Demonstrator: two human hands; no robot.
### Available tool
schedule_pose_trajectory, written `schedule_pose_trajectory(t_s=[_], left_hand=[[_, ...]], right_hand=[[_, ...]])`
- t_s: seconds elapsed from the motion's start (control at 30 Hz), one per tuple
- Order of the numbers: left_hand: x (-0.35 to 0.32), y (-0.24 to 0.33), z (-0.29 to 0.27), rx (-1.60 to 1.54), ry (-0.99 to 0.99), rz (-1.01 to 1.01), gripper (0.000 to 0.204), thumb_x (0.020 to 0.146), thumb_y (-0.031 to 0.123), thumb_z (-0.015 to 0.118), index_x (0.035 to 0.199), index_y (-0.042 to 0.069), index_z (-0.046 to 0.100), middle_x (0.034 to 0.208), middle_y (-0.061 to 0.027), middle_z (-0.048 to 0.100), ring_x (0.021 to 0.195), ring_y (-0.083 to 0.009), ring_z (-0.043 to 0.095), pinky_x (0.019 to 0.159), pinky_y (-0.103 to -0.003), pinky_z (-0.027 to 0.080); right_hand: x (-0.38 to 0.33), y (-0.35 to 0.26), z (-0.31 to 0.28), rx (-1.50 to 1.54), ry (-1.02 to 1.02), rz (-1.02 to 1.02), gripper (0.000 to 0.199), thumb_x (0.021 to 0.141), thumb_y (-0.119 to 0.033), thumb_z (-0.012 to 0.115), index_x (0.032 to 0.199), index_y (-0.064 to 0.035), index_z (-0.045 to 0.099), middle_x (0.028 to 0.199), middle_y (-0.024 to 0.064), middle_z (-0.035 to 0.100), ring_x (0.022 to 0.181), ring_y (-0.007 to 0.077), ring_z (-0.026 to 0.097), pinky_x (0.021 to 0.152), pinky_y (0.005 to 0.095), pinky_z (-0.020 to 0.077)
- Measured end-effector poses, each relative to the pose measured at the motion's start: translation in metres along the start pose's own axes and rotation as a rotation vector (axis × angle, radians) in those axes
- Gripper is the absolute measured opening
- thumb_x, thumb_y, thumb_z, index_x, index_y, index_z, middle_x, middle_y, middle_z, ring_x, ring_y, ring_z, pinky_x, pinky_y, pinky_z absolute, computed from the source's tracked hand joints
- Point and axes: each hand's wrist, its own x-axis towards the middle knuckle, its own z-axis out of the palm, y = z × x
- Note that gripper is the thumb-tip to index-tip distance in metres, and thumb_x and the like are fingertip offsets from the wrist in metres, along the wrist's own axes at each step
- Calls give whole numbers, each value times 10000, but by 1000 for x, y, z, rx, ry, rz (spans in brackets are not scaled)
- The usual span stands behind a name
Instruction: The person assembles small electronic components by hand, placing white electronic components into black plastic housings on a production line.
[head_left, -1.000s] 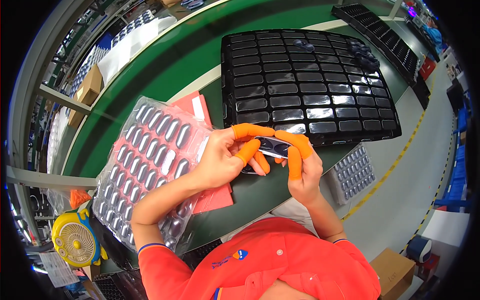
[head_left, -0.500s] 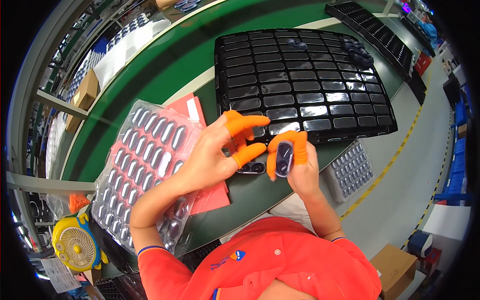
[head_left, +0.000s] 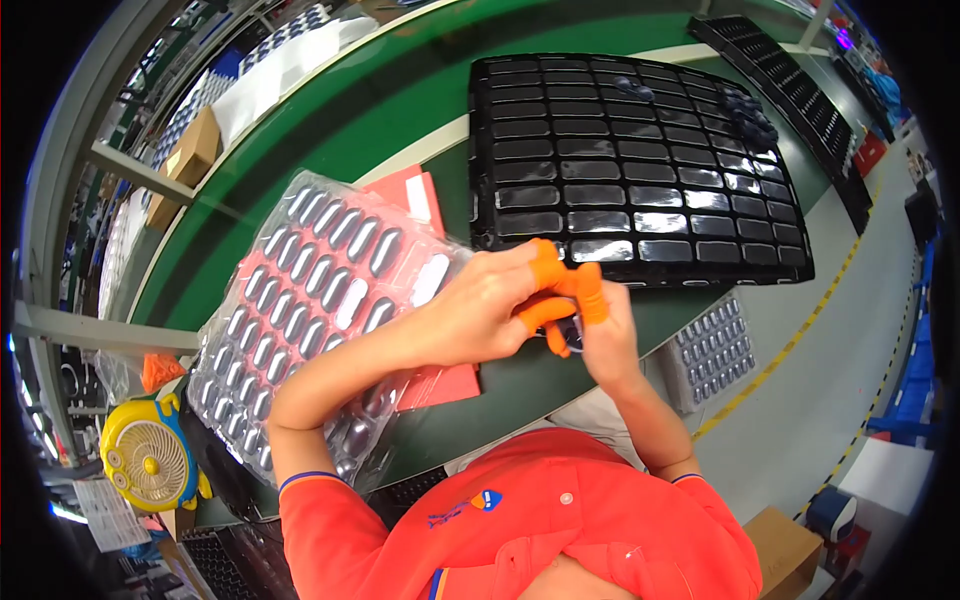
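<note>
Beyond both hands lies a large black compartment tray (head_left: 640,165) on the green table (head_left: 330,130), its near edge just past the fingertips. To the left of the hands a clear blister tray of dark oval parts (head_left: 310,300) rests on red sheets (head_left: 440,380). The left hand (head_left: 480,310) reaches across, wrist bent, and the right hand (head_left: 605,335) rises to meet it. Their orange-capped fingertips (head_left: 548,268) are pressed together, pinching a small dark part (head_left: 570,335), mostly hidden between them.
</note>
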Motion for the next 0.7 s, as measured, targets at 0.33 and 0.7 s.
schedule_pose_trajectory(t_s=[0.33,0.7], left_hand=[[-3,24,-18,124,127,-125,461,715,128,718,1117,15,523,882,-127,574,749,-268,576,637,-328,468],[-32,7,-30,687,64,-689,387,771,274,661,1026,-5,576,694,-175,609,609,-330,605,558,-389,463]], right_hand=[[18,-3,21,-34,214,-632,238,919,-187,505,964,37,572,927,53,560,823,97,520,694,228,424],[51,-54,-122,-853,445,-577,212,791,-43,618,1003,-54,624,878,61,616,745,140,575,638,247,438]])
